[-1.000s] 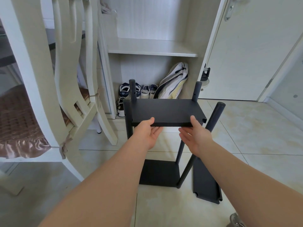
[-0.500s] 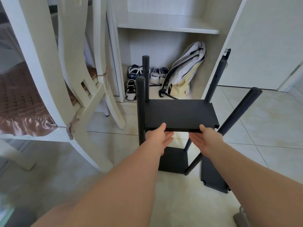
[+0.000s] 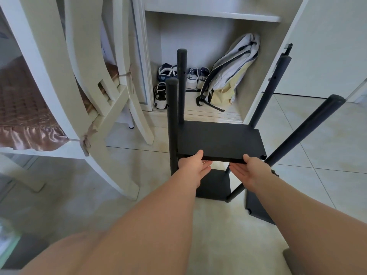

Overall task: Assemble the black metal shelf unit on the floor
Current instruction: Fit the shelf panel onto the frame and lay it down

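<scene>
The black shelf unit stands on the tiled floor in front of me. Its upper shelf panel (image 3: 220,139) sits between the posts, above the bottom panel (image 3: 215,184). My left hand (image 3: 193,165) and my right hand (image 3: 250,168) each hold the panel's front edge, thumb on top and fingers underneath. The front left post (image 3: 172,124) and back left post (image 3: 181,82) stand upright. The back right post (image 3: 272,88) tilts slightly. The front right post (image 3: 305,132) leans outward, away from the panel's corner.
A loose black panel (image 3: 258,209) lies on the floor to the right of the unit. A cream chair (image 3: 83,76) stands close on the left. Behind is an open cupboard with shoes (image 3: 164,84) and a backpack (image 3: 230,76).
The upper panel has slid down the posts with both hands on its front edge; the post tops now stand much higher above it. My view has moved closer and lower.
</scene>
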Demonstrator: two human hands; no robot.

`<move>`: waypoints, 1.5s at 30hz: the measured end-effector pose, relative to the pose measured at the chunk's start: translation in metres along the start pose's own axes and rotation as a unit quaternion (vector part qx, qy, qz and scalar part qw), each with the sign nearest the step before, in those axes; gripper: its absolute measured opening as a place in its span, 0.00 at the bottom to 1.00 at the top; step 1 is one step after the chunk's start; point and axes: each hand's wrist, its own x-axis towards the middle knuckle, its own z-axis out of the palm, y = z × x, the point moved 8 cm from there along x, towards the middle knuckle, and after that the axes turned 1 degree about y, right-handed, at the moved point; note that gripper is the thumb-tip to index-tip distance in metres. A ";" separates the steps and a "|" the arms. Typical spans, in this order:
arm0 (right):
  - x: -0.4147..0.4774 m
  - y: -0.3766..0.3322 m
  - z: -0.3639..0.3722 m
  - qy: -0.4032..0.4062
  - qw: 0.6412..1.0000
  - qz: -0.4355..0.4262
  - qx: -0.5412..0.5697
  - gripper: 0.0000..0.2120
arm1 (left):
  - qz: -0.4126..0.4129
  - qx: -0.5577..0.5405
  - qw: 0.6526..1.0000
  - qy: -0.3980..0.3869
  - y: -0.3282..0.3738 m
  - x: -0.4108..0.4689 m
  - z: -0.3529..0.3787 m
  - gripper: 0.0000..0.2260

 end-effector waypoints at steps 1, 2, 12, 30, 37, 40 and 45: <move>0.001 0.004 -0.001 0.002 1.000 0.002 0.001 0.13 | 0.001 0.002 1.000 0.001 -0.001 0.002 -0.002 0.14; 0.003 0.008 -0.002 0.004 1.000 0.005 0.002 0.13 | 0.000 0.004 1.000 0.001 -0.003 0.004 -0.004 0.14; 0.011 0.035 -0.011 0.015 0.999 0.027 0.009 0.10 | -0.003 0.005 1.000 -0.002 -0.018 0.010 -0.014 0.14; 0.020 0.028 -0.012 0.002 1.000 0.028 0.003 0.10 | 0.253 0.310 0.909 0.117 0.047 0.027 -0.090 0.42; 0.023 0.027 -0.014 0.006 1.000 0.027 0.000 0.11 | 0.284 0.258 0.919 0.091 0.048 0.043 -0.061 0.20; 0.024 0.027 -0.014 0.008 1.000 0.026 0.000 0.13 | 0.262 0.226 0.932 0.109 0.043 0.047 -0.060 0.19; 0.024 0.027 -0.015 0.005 0.999 0.031 -0.007 0.14 | 0.263 0.195 0.937 0.121 0.043 0.045 -0.059 0.16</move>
